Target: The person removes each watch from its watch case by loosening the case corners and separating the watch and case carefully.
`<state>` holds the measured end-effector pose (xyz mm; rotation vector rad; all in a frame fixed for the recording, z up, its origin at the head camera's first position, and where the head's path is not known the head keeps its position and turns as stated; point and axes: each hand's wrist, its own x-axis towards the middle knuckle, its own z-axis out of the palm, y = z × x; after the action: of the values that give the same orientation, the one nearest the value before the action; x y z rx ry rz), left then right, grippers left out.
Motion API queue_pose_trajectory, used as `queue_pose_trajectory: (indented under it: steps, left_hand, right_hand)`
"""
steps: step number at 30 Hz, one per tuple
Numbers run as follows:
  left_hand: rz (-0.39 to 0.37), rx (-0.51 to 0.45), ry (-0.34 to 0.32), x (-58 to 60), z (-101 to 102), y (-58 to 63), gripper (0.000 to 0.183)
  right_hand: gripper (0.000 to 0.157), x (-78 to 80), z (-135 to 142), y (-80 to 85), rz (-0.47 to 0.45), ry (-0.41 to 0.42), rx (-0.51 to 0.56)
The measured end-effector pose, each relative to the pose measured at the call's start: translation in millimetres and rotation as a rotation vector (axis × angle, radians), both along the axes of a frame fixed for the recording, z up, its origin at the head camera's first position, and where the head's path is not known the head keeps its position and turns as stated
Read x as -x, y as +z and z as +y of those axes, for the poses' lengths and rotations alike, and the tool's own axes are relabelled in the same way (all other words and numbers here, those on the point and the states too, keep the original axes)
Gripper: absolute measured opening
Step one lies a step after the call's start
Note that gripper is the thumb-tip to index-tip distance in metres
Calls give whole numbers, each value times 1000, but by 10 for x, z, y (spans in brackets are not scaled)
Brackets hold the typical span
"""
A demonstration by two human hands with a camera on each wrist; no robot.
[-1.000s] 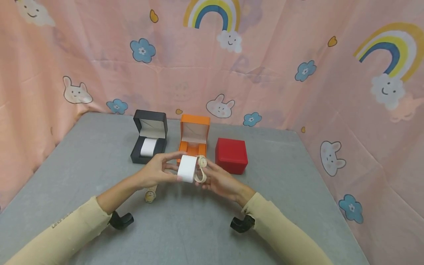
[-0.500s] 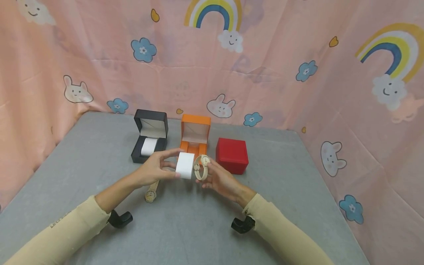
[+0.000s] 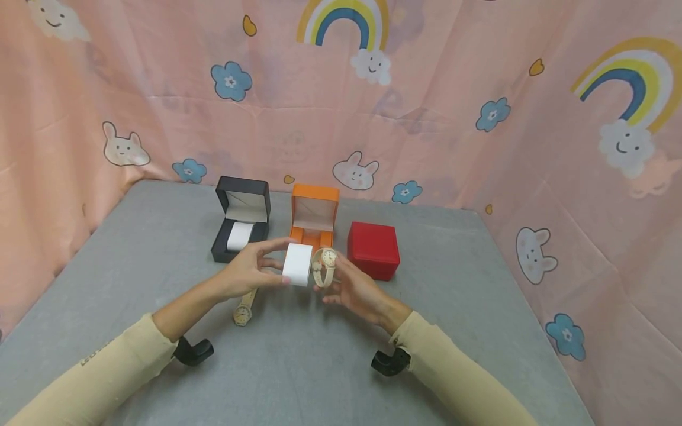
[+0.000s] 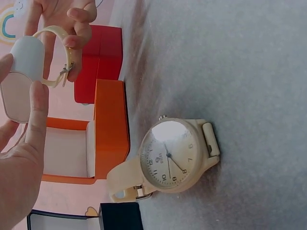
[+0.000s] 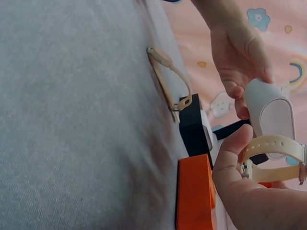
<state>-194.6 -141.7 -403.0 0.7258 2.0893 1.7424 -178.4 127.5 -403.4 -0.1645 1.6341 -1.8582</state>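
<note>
The left hand is partly open, its thumb and index finger parted by the width of a white cushion that they pinch above the table. The right hand, fingers loosely curled, holds a cream watch just beside the cushion's end; the strap is closed into a loop, with its buckle and punched holes showing in the wrist views. Exactly which fingertips press on the strap is hard to tell. The watch's dial faces the head camera, its markings too small to read there.

Below the left hand, a second watch lies on the table, dial showing. In the left wrist view its numerals 7 to 12 and 1 can be made out; a small mark near the 12 is too blurred to read. Dark lettering runs along the left sleeve, also illegible.

Beyond the hands stand three boxes: a black box, lid raised, holding another white cushion; an orange box, lid raised, its front partly hidden by the held cushion; and a red box with its lid down. Behind them hangs a pink curtain.
</note>
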Motion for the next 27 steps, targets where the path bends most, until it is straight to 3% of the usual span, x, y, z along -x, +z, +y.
queue_pose_trajectory:
  steps: [10, 17, 22, 27]
  left_hand:
    - [3, 8, 22, 11, -12, 30, 84]
    - [-3, 21, 36, 10, -13, 44, 84]
    - [-2, 28, 36, 19, -1, 49, 83]
    - [0, 24, 30, 19, 9, 54, 83]
  right_hand:
    - [54, 5, 20, 19, 0, -3, 74]
    - [57, 18, 15, 37, 34, -99, -1]
    - [68, 20, 44, 26, 77, -57, -45]
    - [69, 13, 61, 21, 92, 0, -37]
